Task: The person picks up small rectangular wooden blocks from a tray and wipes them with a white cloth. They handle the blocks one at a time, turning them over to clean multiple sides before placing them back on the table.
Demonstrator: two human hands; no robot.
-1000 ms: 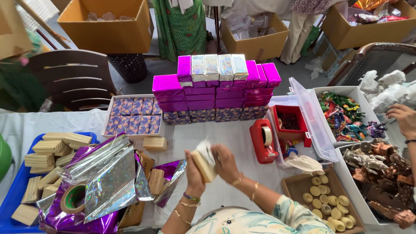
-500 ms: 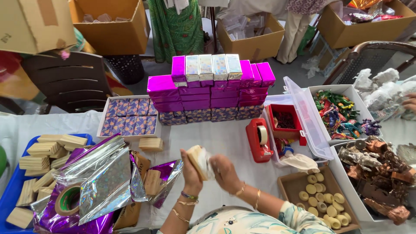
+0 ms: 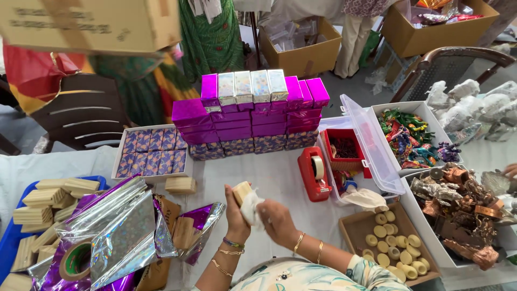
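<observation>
White cloth-covered table (image 3: 269, 178): lying under and all around the grip, bearing everything listed.

Stack of glossy magenta and patterned rectangular gift boxes (image 3: 253, 116): standing well beyond the grip, toward the far edge.

Crumpled sheets of silver and purple holographic wrapping foil (image 3: 116, 226): lying to the left of the grip, with a roll of brown tape (image 3: 75, 262) sitting on them.

Clear-lidded plastic bin (image 3: 371, 143): sitting open to the right of the grip, beyond it.

Red desktop tape dispenser (image 3: 314, 173): standing near, up and to the right of the grip.

Left hand (image 3: 235, 213): curling upright around a small pale wooden block (image 3: 242, 191), fingers pressing against its sides.

Right hand (image 3: 277, 221): pinching a white crumpled cloth (image 3: 251, 207) against that block, just beside the left hand.

Small pale wooden block: being held above the table's near edge, between both hands.
</observation>
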